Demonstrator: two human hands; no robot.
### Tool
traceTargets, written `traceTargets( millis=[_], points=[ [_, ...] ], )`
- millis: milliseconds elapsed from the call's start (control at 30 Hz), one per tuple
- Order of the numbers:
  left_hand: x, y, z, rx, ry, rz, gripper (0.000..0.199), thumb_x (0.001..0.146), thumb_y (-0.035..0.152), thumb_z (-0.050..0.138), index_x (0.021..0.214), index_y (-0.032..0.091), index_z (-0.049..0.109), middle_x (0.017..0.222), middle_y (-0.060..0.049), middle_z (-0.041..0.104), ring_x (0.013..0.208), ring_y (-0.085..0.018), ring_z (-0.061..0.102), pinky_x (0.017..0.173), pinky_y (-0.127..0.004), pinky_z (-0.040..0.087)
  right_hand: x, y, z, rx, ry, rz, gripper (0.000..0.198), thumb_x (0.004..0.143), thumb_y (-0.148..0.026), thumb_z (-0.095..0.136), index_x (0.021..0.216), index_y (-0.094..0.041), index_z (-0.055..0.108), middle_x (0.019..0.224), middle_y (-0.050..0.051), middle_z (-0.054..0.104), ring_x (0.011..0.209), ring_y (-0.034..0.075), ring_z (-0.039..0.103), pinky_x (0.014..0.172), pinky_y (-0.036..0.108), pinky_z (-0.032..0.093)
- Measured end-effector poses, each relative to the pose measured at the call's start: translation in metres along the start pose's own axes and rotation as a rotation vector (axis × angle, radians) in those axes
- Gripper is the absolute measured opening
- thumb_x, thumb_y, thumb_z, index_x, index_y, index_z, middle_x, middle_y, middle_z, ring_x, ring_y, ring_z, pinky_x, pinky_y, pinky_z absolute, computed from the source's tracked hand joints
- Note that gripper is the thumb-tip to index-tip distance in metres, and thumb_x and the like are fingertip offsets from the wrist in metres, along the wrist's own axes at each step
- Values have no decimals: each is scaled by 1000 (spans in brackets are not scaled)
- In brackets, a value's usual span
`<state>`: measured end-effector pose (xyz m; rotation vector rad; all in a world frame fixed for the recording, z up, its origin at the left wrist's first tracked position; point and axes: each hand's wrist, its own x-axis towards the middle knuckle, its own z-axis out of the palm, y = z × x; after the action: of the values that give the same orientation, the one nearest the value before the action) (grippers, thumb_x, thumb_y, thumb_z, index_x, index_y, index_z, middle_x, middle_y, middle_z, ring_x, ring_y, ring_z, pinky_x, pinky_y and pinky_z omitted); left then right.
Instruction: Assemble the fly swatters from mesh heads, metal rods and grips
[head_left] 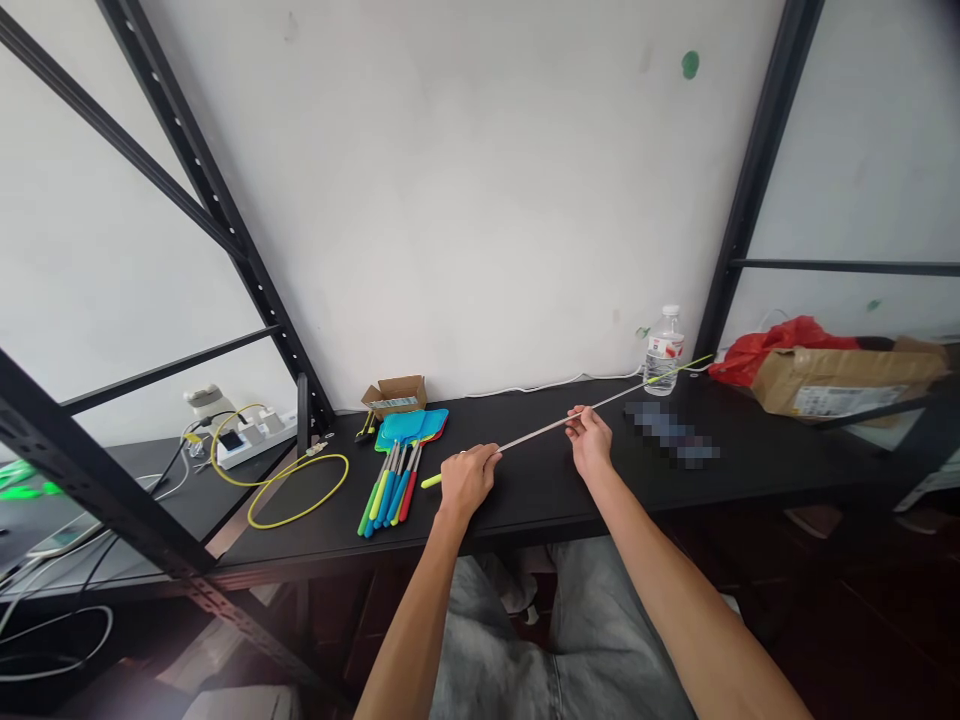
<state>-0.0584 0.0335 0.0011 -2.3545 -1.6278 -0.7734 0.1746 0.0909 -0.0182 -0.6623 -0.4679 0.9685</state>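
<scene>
One illegible label point(665, 347) on the bottle point(670, 325) behind the swatter point(534, 434)

Stretching both forearms point(664, 572) forward, slanting them inward; curling the left hand point(469, 478) into a knuckles-up grip; holding the right hand point(592, 440) slightly farther out, in a light pinch.

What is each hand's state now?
Left hand: closed on the thin silver-grey rod with yellow-green handle.
Right hand: by the rod's middle; grip cannot be told.

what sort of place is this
Likely a workshop or storeroom workbench: perforated black metal frame, white plastic power strip and labelled brown cardboard box around a black tabletop.
</scene>
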Motion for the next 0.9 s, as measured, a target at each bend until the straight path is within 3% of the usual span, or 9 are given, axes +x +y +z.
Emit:
traceTargets(
  millis=[233, 433, 633, 900],
  points=[
    [-1, -3, -1, 113, 95, -8, 30, 100, 31, 36, 103, 26, 65, 89, -3, 70, 82, -19, 61, 74, -32, 33, 0, 1, -1, -63, -81, 34, 35, 67, -50, 77, 82, -20, 70, 84, 4, 70, 59, 11, 58, 49, 22, 43],
    [-1, -2, -1, 157, 271, -81, 29, 98, 25, 37, 107, 25, 65, 93, -7, 67, 93, -23, 57, 86, -37, 33, -7, 4, 1, -304, -293, 25, 40, 72, -57, 71, 86, -19, 70, 81, 7, 71, 58, 14, 59, 47, 24, 40],
    [0, 1, 0, 137, 242, 3, 31, 98, 26, 38, 110, 27, 66, 92, -7, 67, 88, -22, 56, 88, -38, 32, -16, 3, 5, -508, -546, 5, 44, 77, -60, 66, 86, -17, 73, 80, 8, 72, 60, 13, 57, 50, 24, 38],
    [-2, -3, -3, 127, 369, -133, 32, 98, 26, 38, 110, 28, 68, 100, -7, 69, 102, -26, 54, 100, -43, 27, -21, -1, 7, -605, -593, 0, 46, 82, -60, 59, 78, -16, 74, 73, 8, 70, 58, 13, 56, 50, 24, 36]
  ],
)
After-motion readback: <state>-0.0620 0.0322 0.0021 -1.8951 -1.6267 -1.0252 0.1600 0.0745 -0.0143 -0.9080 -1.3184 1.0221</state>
